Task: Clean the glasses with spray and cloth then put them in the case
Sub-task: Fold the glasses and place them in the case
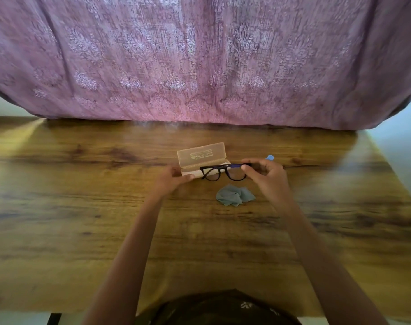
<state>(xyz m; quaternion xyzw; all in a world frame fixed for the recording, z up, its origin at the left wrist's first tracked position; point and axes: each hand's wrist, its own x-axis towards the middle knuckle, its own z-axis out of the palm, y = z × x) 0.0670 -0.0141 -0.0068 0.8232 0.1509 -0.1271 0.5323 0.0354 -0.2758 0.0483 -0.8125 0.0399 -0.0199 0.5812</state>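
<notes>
Dark-framed glasses point(223, 172) hover just over the open translucent beige case point(201, 155), whose lid stands upright behind them. My right hand point(267, 177) pinches the right end of the frame between thumb and fingers. My left hand point(174, 179) grips the left front end of the case's base. A crumpled grey-blue cloth point(233, 195) lies on the wooden table point(82, 207) just in front of the glasses. Behind my right hand only the blue top of the spray bottle point(269, 157) shows.
A purple patterned curtain point(199, 62) hangs along the table's far edge. The table's front edge runs near my body, and its right edge lies at the far right.
</notes>
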